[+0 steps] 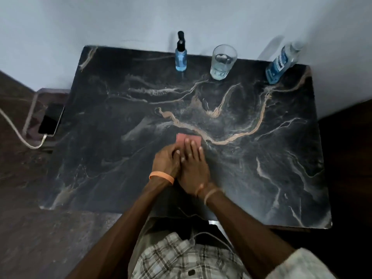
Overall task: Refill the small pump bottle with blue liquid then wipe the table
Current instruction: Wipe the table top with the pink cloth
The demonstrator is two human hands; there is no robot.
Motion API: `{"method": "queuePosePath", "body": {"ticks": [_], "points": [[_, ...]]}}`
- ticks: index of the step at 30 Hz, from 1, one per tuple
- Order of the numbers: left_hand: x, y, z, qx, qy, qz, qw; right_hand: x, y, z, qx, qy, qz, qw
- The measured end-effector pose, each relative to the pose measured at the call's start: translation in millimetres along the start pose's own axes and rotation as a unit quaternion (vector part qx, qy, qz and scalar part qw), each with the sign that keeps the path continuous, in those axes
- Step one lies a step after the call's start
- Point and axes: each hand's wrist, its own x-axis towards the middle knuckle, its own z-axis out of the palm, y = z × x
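A small pink cloth [188, 138] lies flat on the black marble table [120, 117], near its middle front. My right hand [193, 168] presses it down with straight fingers. My left hand [166, 162] rests beside it, its fingers lying over the right hand's edge and covering part of the cloth. At the table's far edge stands the small pump bottle [180, 55] with a black pump and blue liquid inside. A large bottle of blue liquid [280, 64] stands at the far right corner.
A clear glass [222, 62] with a little liquid stands between the two bottles. A phone [51, 121] on a charging cable lies on a low surface left of the table. A wall runs behind the table.
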Motion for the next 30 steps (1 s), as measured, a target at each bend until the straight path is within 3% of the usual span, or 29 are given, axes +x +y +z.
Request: {"method": "queuePosePath", "body": {"ticks": [5,8,11,14,17,22,26,30], "points": [[8.6,-7.2,-7.9,0.021,-0.107,0.055,0.993,-23.4,-13.0,6.4,-0.034,-0.038,-0.001,0.999],[17.5,-1.7,-11.1,0.013,-0.114,0.105,0.988,4.3,-4.5,-13.4,-0.045,-0.03,0.076,0.996],[27.1,2.4,-13.7,0.035,-0.127,0.119,0.984,-3.6,-26.4,-10.4,0.021,-0.021,0.147,0.989],[26.4,0.0,-14.8,0.044,-0.162,0.128,0.977,-41.3,-65.0,6.1,0.062,0.017,0.134,0.989],[23.9,-3.7,-10.8,0.051,-0.19,0.153,0.968,-40.6,-46.8,5.1,0.013,0.011,0.122,0.992],[28.0,-3.0,-8.0,0.056,-0.206,0.177,0.961,-19.1,-16.5,-10.6,0.065,-0.002,0.243,0.968],[27.8,2.4,-9.9,0.07,-0.202,0.173,0.961,-45.9,-64.2,-1.8,0.059,0.02,0.189,0.98],[34.6,8.6,-10.5,0.074,-0.223,0.196,0.952,-27.7,-26.2,-9.7,0.005,0.0,0.193,0.981]]}}
